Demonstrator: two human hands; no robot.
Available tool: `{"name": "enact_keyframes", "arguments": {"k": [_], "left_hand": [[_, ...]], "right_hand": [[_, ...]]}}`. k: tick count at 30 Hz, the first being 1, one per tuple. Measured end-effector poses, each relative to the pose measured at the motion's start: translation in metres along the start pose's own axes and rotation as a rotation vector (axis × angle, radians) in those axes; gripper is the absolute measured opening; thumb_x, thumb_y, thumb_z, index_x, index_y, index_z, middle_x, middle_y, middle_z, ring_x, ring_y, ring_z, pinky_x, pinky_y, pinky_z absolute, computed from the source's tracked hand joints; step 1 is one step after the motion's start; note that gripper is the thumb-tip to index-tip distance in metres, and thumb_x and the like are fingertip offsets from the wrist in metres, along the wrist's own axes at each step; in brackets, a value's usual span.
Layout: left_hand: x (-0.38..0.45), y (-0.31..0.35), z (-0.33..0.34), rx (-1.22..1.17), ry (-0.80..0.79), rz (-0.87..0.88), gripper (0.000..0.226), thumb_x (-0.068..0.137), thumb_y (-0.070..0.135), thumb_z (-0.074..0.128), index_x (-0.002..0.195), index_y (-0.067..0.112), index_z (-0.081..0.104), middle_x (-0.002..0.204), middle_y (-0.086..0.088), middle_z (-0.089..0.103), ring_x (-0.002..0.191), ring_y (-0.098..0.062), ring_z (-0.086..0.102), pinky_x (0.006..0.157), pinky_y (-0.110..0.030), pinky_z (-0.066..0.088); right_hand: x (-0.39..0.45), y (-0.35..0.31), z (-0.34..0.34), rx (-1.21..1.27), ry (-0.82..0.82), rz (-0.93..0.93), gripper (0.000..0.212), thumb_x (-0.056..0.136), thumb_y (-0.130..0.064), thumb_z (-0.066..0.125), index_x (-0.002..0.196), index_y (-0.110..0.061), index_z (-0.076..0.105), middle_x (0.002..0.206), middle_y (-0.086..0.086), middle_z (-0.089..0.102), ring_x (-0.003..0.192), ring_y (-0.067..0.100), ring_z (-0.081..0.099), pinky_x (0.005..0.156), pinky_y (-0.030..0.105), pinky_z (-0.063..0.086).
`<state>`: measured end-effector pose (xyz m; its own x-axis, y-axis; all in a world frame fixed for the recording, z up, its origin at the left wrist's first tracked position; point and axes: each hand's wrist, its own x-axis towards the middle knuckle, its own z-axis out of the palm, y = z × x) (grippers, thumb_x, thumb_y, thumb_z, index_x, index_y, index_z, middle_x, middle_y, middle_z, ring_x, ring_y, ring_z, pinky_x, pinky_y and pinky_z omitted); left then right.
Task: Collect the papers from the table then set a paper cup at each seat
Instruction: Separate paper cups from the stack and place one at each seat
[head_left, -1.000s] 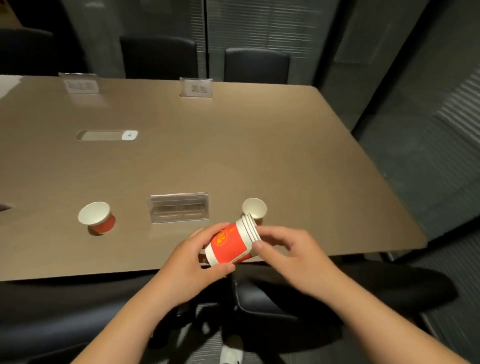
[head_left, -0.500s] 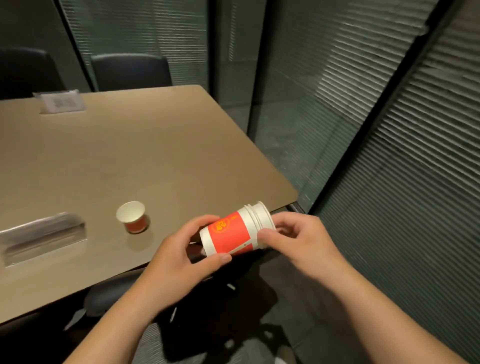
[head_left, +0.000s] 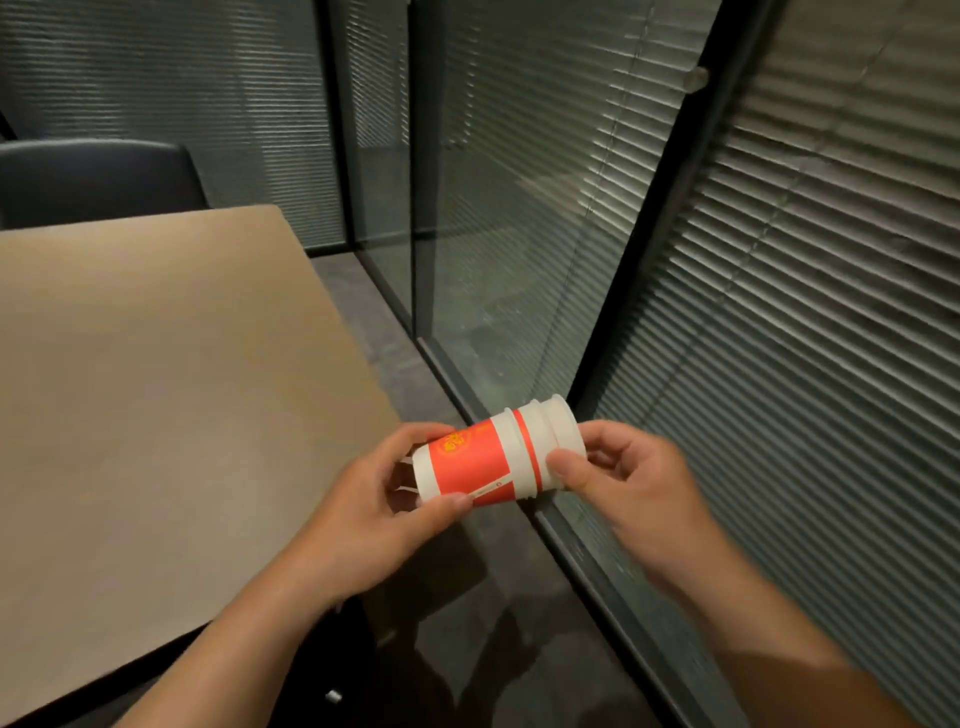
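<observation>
The left hand (head_left: 363, 525) grips the base of the stack of cups (head_left: 498, 457), held sideways beyond the table (head_left: 156, 389) corner, while the right hand (head_left: 623, 483) pinches the outer rim, so a hard pull may free two cups together.

Table (head_left: 156, 389): brown top, filling the left side of the view, its far right corner rounded.
Chair (head_left: 98, 179): dark backrest, just behind the table's far edge.
Floor (head_left: 498, 613): grey, to the right of the table, between it and the glass wall.
Glass wall (head_left: 509, 234): to the right of the table, panes in dark frames, one black post leaning across the view.
Blinds (head_left: 810, 322): horizontal slats behind the glass, right of the table; more slats beyond the chair.
</observation>
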<state>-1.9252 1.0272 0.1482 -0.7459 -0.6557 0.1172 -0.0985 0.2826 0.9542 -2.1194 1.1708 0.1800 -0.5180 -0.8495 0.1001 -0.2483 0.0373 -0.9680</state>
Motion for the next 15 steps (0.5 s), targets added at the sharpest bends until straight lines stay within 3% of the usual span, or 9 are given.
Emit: {"name": "enact_keyframes", "arguments": {"k": [2, 6, 10, 15], "left_hand": [[0.042, -0.005, 0.004, 0.014, -0.002, -0.002, 0.047, 0.080, 0.015, 0.082, 0.115, 0.036, 0.060, 0.108, 0.028, 0.063, 0.103, 0.002, 0.063, 0.076, -0.014, 0.057], [0.133, -0.033, -0.002, -0.036, 0.013, 0.008, 0.049, 0.074, 0.024, 0.080, 0.118, 0.033, 0.060, 0.109, 0.026, 0.064, 0.105, 0.001, 0.064, 0.076, -0.016, 0.058], [0.217, -0.062, -0.021, -0.097, 0.021, -0.006, 0.049, 0.069, 0.033, 0.077, 0.114, 0.043, 0.061, 0.110, 0.028, 0.063, 0.108, 0.002, 0.062, 0.074, -0.014, 0.057], [0.293, -0.084, -0.068, -0.123, 0.159, -0.070, 0.053, 0.066, 0.037, 0.078, 0.110, 0.056, 0.057, 0.113, 0.033, 0.059, 0.108, 0.011, 0.058, 0.069, -0.011, 0.056]], "right_hand": [[0.040, 0.011, -0.010, 0.020, 0.004, 0.003, 0.015, 0.084, -0.016, 0.075, 0.096, -0.026, 0.075, 0.095, -0.002, 0.078, 0.090, 0.012, 0.074, 0.077, 0.027, 0.058], [0.130, 0.031, -0.018, 0.061, -0.027, 0.015, 0.018, 0.084, -0.010, 0.075, 0.100, -0.018, 0.074, 0.096, 0.001, 0.078, 0.091, 0.015, 0.074, 0.077, 0.023, 0.057], [0.227, 0.042, -0.012, 0.062, -0.060, 0.059, 0.023, 0.083, 0.002, 0.074, 0.096, -0.017, 0.074, 0.091, 0.003, 0.079, 0.088, 0.015, 0.075, 0.075, 0.024, 0.056], [0.351, 0.047, 0.017, 0.053, -0.286, 0.142, 0.023, 0.075, -0.021, 0.078, 0.098, -0.023, 0.076, 0.097, 0.003, 0.078, 0.093, 0.017, 0.074, 0.077, 0.024, 0.057]]}}
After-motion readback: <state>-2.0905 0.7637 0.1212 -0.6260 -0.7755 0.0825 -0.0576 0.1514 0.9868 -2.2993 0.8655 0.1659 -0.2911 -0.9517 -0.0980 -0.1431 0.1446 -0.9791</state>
